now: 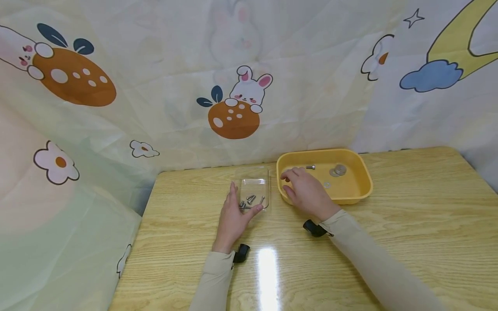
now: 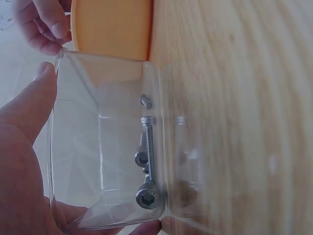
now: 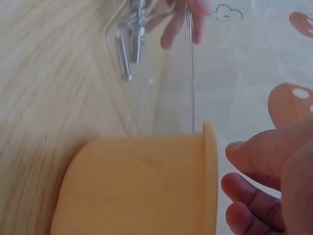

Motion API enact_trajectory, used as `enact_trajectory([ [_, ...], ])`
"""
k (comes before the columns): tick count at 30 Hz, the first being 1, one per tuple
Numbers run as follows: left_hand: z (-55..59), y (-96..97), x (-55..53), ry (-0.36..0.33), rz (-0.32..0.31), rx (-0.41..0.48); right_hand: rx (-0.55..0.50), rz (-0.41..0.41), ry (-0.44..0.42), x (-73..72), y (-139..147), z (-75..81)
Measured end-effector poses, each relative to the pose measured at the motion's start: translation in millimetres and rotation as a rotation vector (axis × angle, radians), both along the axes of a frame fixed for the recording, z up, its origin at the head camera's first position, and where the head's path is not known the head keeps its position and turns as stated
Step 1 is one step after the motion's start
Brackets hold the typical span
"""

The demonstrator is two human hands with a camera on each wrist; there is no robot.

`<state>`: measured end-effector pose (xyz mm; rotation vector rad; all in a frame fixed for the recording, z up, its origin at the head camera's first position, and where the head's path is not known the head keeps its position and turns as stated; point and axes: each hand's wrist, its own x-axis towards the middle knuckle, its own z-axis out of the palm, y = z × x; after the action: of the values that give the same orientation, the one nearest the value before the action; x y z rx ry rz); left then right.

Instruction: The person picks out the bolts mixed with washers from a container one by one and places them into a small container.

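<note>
A clear plastic box [image 1: 253,181] stands on the table, with my left hand [image 1: 230,218] holding its near left side, thumb at the front rim and fingers along the side. Several metal socket-head screws [image 2: 149,152] lie on the box's floor. My right hand [image 1: 309,192] hovers over the left end of the yellow tray [image 1: 352,201], fingers loosely bent and thumb apart from them. The right wrist view shows nothing between those fingertips, just beyond the tray's rim. A small dark brown patch shows between thumb and fingers in the head view.
Inside the yellow tray lie a screw [image 1: 311,167], some round silvery discs [image 1: 340,169] and a small pale ring [image 1: 327,185]. The tray stands close to the box's right side. A printed cloth [image 1: 175,108] hangs right behind the table's [image 1: 420,207] back edge.
</note>
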<state>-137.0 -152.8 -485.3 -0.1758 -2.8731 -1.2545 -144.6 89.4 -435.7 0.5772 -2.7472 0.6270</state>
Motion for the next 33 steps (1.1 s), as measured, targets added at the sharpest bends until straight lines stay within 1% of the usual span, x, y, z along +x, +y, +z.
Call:
enact_trajectory([
  [9, -0.3, -0.3, 0.0, -0.002, -0.001, -0.019, -0.017, -0.031, -0.027, -3.8, 18.8, -1.9],
  [18, -0.5, -0.2, 0.1, -0.001, -0.012, 0.008, -0.026, -0.08, -0.035, -10.4, 36.0, -6.9],
  [22, 0.3, -0.2, 0.7, 0.005, -0.014, 0.008, -0.029, -0.108, -0.059, -12.6, 41.9, -6.7],
  [26, 0.4, -0.3, 0.9, 0.002, -0.014, 0.005, -0.007, -0.136, -0.083, -15.6, 46.4, -8.0],
  [33, -0.6, -1.0, 0.0, 0.001, -0.015, 0.004, 0.001, -0.161, -0.118, -20.6, 53.3, -11.0],
])
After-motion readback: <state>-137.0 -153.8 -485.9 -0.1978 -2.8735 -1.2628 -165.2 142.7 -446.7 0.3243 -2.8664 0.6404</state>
